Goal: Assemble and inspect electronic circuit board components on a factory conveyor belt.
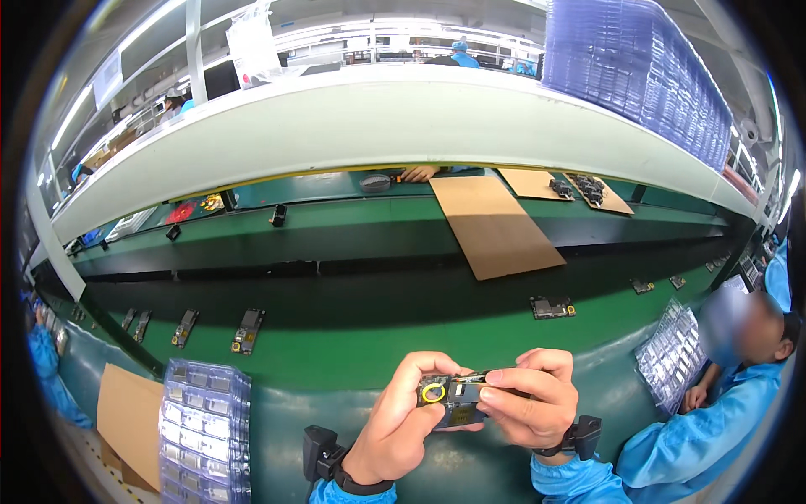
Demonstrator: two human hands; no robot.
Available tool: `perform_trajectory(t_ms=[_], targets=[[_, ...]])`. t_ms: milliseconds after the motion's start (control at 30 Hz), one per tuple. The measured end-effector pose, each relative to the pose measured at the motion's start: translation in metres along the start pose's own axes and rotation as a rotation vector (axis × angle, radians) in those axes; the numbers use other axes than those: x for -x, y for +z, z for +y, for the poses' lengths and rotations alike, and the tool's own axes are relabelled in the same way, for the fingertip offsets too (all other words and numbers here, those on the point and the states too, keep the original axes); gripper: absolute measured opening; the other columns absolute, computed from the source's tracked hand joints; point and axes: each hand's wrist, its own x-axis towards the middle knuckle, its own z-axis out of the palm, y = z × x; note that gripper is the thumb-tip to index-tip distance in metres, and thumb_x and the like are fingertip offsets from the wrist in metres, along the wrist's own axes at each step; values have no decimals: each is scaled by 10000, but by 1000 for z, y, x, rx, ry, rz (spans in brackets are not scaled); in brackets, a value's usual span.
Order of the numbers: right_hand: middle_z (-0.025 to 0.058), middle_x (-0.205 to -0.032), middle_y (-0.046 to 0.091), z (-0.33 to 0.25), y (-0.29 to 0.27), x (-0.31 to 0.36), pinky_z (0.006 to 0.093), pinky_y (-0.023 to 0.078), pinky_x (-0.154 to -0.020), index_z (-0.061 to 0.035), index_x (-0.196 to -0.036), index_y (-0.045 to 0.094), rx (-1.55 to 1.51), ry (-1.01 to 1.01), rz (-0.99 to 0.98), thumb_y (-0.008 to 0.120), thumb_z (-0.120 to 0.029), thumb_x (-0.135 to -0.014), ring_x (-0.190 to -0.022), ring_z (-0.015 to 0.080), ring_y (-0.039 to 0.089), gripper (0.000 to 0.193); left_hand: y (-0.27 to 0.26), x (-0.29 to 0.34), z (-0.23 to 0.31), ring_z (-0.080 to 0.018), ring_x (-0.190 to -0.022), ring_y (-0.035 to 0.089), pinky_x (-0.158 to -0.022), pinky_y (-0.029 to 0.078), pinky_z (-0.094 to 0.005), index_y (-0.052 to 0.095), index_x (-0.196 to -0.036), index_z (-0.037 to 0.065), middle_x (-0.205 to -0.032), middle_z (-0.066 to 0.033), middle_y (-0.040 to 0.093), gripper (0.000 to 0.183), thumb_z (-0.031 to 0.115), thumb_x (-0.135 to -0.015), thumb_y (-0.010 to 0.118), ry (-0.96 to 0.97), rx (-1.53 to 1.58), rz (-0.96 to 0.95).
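My left hand (393, 433) is closed on the left end of a small dark circuit board (462, 413), its thumb lying along the near edge. A bright yellow ring (433, 392) marks that end of the board. From the other side, my right hand (537, 405) pinches the board's right end, fingertips resting on its upper face. A thin orange strip shows by those fingertips; whether it is a separate part I cannot tell. Both hands are above the near edge of the green bench, and black devices are strapped to both wrists.
Several similar circuit boards (248, 331) lie along the green belt (378, 336). Clear plastic trays (206, 437) stand at left, beside cardboard (126, 412). A cardboard sheet (495, 227) slopes beneath the white shelf (403, 118), which bears stacked trays (634, 76). A co-worker's blue sleeve (705, 445) is at right.
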Motion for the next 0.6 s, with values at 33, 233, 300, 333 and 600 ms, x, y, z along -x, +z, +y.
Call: perform_trajectory(t_ms=[33,233,300,333,600], targets=[[-41,-1111,740,0,0,1,298,507,-787,-195,-1009,815,-5,3,-1,903,-108,-661,-959,194,528,370,0,0,-2,-327,-1179,635,-922,615,-541,366,-1297,16,-1311,-217,556,373,17,-930,434,0,13,-5],[-43,-1116,740,1,2,2,311,512,-790,-208,-1013,815,-27,7,-7,902,-111,-658,-961,197,526,378,-2,1,0,-318,-1172,637,-926,615,-525,363,-1298,19,-1314,-217,553,346,63,-974,476,-5,18,-12],[-43,-1114,740,0,2,2,314,513,-789,-212,-1015,816,-33,6,-11,902,-111,-658,-959,197,526,381,-2,2,0,-316,-1171,637,-927,615,-521,362,-1298,19,-1316,-217,552,344,75,-983,488,0,12,-19],[-43,-1113,741,0,2,3,316,514,-789,-214,-1018,816,-31,7,-8,901,-110,-657,-958,196,525,385,-2,2,-1,-312,-1173,635,-927,615,-514,362,-1296,20,-1317,-219,552,341,76,-985,489,13,11,-28],[-39,-1107,742,-1,3,3,310,511,-792,-211,-1032,815,-26,8,-4,883,-80,-646,-953,195,523,413,-5,4,1,-212,-1203,574,-991,580,-420,368,-1362,-9,-1344,-170,511,366,-13,-996,356,23,-8,-87]])
